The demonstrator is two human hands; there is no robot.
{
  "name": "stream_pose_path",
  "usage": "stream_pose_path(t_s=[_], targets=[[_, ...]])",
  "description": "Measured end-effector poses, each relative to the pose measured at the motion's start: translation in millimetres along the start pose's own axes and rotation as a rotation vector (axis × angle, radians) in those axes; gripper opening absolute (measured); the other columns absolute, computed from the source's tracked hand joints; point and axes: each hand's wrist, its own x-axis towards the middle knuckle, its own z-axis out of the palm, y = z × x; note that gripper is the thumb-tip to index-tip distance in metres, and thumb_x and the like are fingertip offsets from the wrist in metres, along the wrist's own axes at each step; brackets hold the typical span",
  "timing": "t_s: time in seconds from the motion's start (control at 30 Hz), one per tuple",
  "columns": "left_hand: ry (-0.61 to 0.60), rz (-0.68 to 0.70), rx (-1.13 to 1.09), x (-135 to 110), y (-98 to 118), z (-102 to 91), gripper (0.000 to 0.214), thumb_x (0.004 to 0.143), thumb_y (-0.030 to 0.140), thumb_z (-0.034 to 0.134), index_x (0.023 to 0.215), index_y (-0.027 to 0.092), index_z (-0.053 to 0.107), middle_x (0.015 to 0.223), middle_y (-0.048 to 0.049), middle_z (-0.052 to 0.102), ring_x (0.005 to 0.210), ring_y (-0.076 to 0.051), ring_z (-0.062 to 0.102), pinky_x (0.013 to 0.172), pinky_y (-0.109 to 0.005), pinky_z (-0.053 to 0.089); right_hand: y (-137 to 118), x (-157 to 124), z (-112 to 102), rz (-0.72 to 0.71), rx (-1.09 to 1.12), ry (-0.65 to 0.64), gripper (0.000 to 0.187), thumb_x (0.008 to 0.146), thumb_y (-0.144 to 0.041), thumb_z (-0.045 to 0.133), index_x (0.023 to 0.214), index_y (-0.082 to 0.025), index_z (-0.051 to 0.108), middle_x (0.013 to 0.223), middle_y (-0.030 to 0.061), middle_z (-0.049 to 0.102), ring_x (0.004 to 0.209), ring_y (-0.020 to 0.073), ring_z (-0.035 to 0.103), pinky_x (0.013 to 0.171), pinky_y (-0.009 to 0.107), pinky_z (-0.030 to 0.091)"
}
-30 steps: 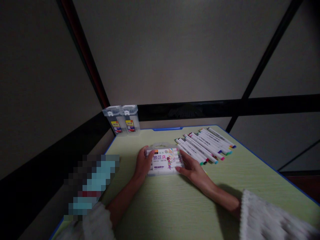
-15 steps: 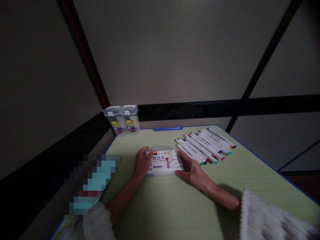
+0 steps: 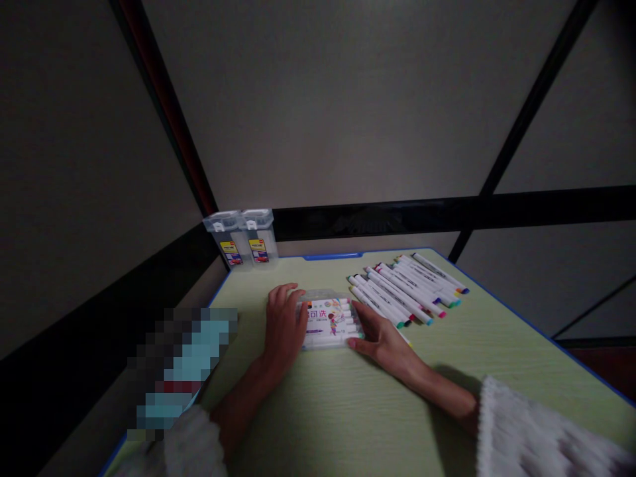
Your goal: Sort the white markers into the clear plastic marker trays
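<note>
A clear plastic marker case with a colourful label lies flat in the middle of the pale green table. My left hand rests over its left end, fingers curled onto the top. The case's right end is gripped by my right hand, thumb along the near edge. White markers fill the case. Both wrists come out of fluffy white sleeves.
Several loose white markers with coloured caps lie in a row at the table's far right. Two clear upright boxes with yellow labels stand at the far left corner. A blue rim edges the table; walls with dark rails surround it.
The case has been laid flatter on the table. My left hand has slid from its left edge up onto its top. My right hand stays at the right end.
</note>
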Motion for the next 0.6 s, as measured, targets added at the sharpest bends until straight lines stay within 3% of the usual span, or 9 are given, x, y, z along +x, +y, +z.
stream_pose_path(t_s=[0.07,0.2,0.47,0.6], targets=[[-0.015,0.142,0.109,-6,10,-3.4,0.018,0.077,0.014,0.046,0.091,0.016,0.057,0.108,-0.0093,0.051,0.106,-0.023,0.04,0.094,-0.043,0.034,1,0,1,-0.008,0.003,0.007,0.064,0.061,-0.017,0.067,0.121,-0.019,0.042,0.124,0.0101,0.049,0.112,0.0241,0.047,0.098,0.042,0.033],[-0.101,0.292,0.141,-18,27,-2.6,0.018,0.078,0.013,0.046,0.092,0.016,0.056,0.106,-0.0096,0.053,0.106,-0.024,0.042,0.092,-0.043,0.037,2,0,2,-0.028,-0.003,0.015,0.064,0.061,-0.019,0.067,0.12,-0.018,0.042,0.125,0.0106,0.048,0.112,0.0243,0.046,0.098,0.042,0.032],[-0.313,0.327,0.029,-32,47,5.6,0.026,0.082,0.018,0.042,0.105,0.015,0.052,0.116,-0.0118,0.051,0.114,-0.023,0.041,0.096,-0.043,0.037,4,0,1,-0.069,-0.038,0.03,0.063,0.061,-0.019,0.069,0.119,-0.02,0.043,0.125,0.0092,0.048,0.116,0.0234,0.043,0.102,0.042,0.026],[-0.339,0.306,0.031,-34,47,7.3,0.029,0.083,0.021,0.041,0.11,0.015,0.049,0.12,-0.0127,0.049,0.118,-0.023,0.039,0.098,-0.043,0.036,3,0,1,-0.078,-0.037,0.019,0.062,0.062,-0.019,0.068,0.119,-0.019,0.043,0.124,0.0099,0.049,0.115,0.0232,0.043,0.101,0.041,0.029]])
